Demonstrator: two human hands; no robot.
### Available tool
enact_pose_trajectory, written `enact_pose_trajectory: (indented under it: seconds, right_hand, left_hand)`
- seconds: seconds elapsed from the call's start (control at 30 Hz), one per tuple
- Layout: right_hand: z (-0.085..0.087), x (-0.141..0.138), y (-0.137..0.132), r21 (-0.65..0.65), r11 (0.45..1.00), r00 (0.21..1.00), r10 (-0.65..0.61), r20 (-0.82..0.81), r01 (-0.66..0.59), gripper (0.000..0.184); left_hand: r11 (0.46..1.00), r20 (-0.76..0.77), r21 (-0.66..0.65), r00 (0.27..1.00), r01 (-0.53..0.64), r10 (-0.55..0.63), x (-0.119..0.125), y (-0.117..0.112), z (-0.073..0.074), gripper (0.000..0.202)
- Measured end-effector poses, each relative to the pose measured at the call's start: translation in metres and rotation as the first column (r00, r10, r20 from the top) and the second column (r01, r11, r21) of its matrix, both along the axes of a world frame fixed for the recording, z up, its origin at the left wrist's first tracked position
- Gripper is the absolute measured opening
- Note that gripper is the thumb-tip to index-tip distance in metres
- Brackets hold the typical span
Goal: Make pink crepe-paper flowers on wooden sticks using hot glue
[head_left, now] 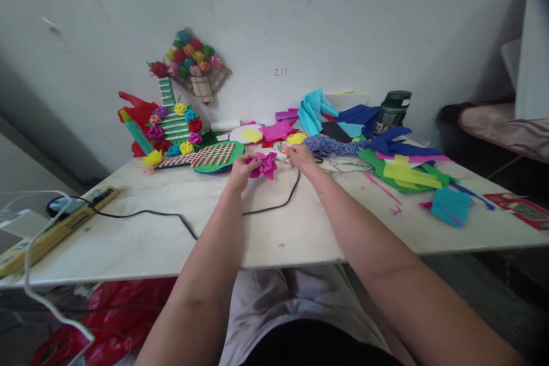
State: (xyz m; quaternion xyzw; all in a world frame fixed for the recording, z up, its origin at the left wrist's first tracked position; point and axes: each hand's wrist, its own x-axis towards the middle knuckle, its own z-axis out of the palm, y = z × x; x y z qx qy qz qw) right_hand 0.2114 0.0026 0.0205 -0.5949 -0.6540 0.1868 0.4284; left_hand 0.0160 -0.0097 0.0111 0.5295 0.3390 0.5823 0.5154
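My left hand is closed on a magenta paper flower and holds it just above the white table. Close to the flower's right, my right hand is closed in a pinch on something small and pale that I cannot make out. A black cable runs on the table under both hands.
Coloured paper sheets and blue yarn lie at the right, near a dark green jar. Stick-and-paper-flower crafts stand at the left against the wall. A yellow power strip sits at the table's left edge.
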Motion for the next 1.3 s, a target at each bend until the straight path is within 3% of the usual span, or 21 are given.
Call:
enact_pose_trajectory:
  seconds: [0.17, 0.27, 0.37, 0.63, 1.3]
  right_hand:
    - [0.001, 0.003, 0.001, 0.093, 0.995, 0.999, -0.019, -0.032, 0.022, 0.028]
    - [0.007, 0.001, -0.005, 0.114, 0.986, 0.991, 0.128, -0.045, -0.122, 0.036]
    - [0.013, -0.002, -0.012, 0.125, 0.969, 0.976, 0.205, 0.076, -0.213, 0.035]
    - [0.020, -0.011, -0.022, 0.023, 0.992, 0.947, 0.113, 0.299, -0.126, 0.022]
    - [0.025, -0.016, -0.032, 0.015, 0.991, 0.918, 0.115, 0.381, -0.131, 0.021]
  left_hand:
    - [1.000, -0.023, 0.011, 1.000, 0.007, -0.006, -0.002, 0.003, -0.003, 0.039]
    - [0.999, -0.060, 0.031, 0.998, 0.013, -0.011, -0.003, 0.004, -0.004, 0.039]
    - [0.999, -0.120, 0.040, 0.993, 0.000, 0.005, -0.002, 0.002, -0.004, 0.039]
    - [0.999, -0.195, 0.032, 0.981, -0.020, 0.026, 0.002, -0.001, 0.000, 0.039]
    - [1.000, -0.258, 0.026, 0.966, 0.001, 0.006, 0.004, -0.002, 0.000, 0.039]
